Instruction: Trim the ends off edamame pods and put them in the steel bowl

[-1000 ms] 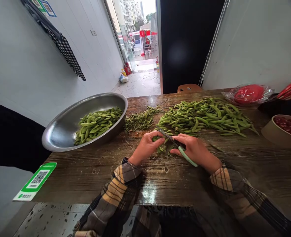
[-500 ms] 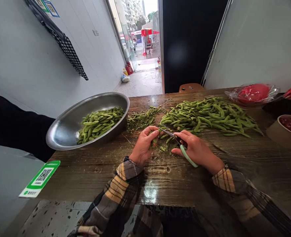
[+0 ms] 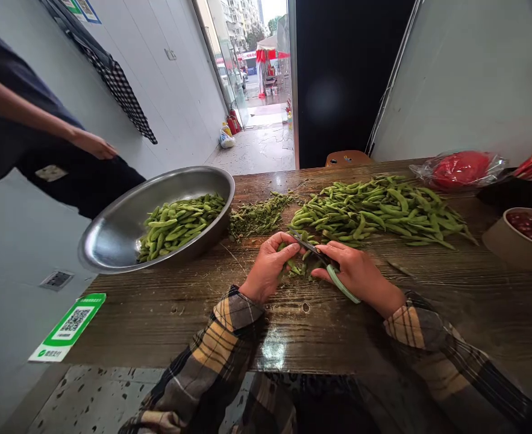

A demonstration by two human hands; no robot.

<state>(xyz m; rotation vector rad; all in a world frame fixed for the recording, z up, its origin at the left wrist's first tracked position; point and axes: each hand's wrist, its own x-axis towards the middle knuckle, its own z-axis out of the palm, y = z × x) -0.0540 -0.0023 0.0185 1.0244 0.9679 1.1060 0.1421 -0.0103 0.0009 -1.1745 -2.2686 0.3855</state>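
Observation:
Scissors (image 3: 341, 283) with pale green handles are gripped in my right hand (image 3: 353, 271), their blades pointing left toward my left fingertips. My left hand (image 3: 268, 268) pinches a green edamame pod (image 3: 282, 246), mostly covered by the fingers. The blade tips lie at the pod's end, beside my left thumb; whether they touch it I cannot tell. Below and between the hands lie a few loose pods and clippings (image 3: 298, 266). A large heap of edamame pods (image 3: 383, 211) spreads over the wooden table beyond my right hand. Small trimmed scraps (image 3: 261, 216) are piled behind my left hand.
A tilted steel bowl (image 3: 112, 226) holding pods stands at the left. A green QR-code card (image 3: 69, 328) lies at the table's left edge. To the right are a red item in clear plastic (image 3: 462, 169) and a tub (image 3: 505, 241). Another person's arm (image 3: 35, 117) is beyond the bowl.
Another person has come further into view at the left, arm and hand now showing. My left hand has edged slightly right, closer to the scissors' blades. The view has shifted a little.

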